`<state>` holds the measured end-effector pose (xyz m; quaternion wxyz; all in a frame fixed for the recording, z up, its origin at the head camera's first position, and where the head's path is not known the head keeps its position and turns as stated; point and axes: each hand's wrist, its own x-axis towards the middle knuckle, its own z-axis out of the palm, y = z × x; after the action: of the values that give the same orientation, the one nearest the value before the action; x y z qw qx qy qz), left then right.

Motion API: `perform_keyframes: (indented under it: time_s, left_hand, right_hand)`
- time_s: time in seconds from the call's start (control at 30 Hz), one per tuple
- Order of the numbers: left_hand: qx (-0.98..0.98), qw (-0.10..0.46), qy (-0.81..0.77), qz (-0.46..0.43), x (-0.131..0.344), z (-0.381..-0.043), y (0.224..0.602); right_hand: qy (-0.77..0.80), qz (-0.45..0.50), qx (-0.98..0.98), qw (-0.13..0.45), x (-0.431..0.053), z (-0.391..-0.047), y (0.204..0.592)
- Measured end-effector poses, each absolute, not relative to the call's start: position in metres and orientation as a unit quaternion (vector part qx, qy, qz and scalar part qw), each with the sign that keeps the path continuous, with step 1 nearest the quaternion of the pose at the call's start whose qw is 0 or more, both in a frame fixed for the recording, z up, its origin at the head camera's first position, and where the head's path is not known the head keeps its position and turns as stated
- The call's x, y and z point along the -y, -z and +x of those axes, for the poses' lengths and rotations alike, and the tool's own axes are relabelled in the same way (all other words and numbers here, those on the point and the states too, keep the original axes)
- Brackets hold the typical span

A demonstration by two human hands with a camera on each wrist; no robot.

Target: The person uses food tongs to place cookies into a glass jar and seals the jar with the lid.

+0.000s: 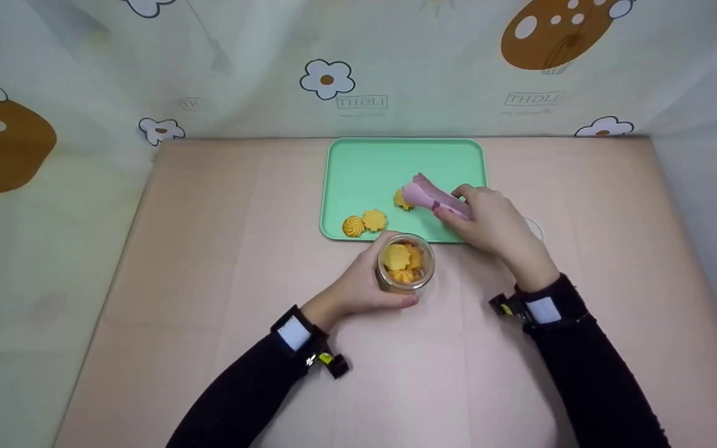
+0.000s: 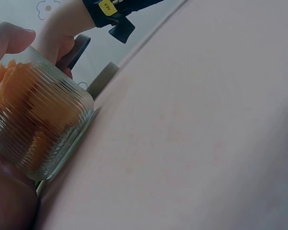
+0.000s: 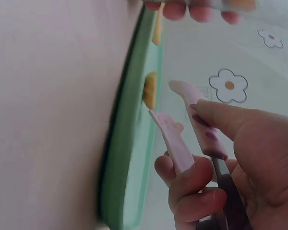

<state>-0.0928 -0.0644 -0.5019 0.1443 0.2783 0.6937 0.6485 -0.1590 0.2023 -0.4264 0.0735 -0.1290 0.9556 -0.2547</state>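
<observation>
My left hand [image 1: 358, 289] grips a ribbed glass jar [image 2: 69, 136] from its left side, upright over the table just in front of the tray. Yellow cookies [image 1: 397, 256] fill the open-topped jar. Pink tongs [image 1: 442, 200] are held in my right hand [image 1: 496, 223] over the green tray [image 1: 358, 177]. In the right wrist view the tong tips stand apart, close by a cookie [image 3: 150, 91] on the tray, with nothing clearly between them. A swirled cookie [image 1: 353, 226] and a flower-shaped cookie [image 1: 374, 220] lie together near the tray's front left corner.
A pale round thing [image 1: 534, 228] lies on the table, partly hidden behind my right wrist. The tray has a low raised rim and stands at the table's back edge. Behind it hangs a patterned curtain [image 1: 259, 74]. Pinkish cloth [image 1: 209, 249] covers the table.
</observation>
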Motion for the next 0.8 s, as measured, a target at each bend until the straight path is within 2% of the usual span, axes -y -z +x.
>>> perform_keyframes:
  time_s: [0.27, 0.8]
  left_hand:
    - [-0.698, 0.141, -0.643, 0.283, 0.0644, -0.0932, 0.5019]
    - [-0.699, 0.147, -0.643, 0.278, 0.0651, -0.0933, 0.5021]
  right_hand:
    - [0.235, -0.13, -0.962, 0.055, -0.1928, -0.1567, 0.4346]
    - [0.276, -0.162, -0.945, 0.068, -0.1994, -0.1569, 0.4308]
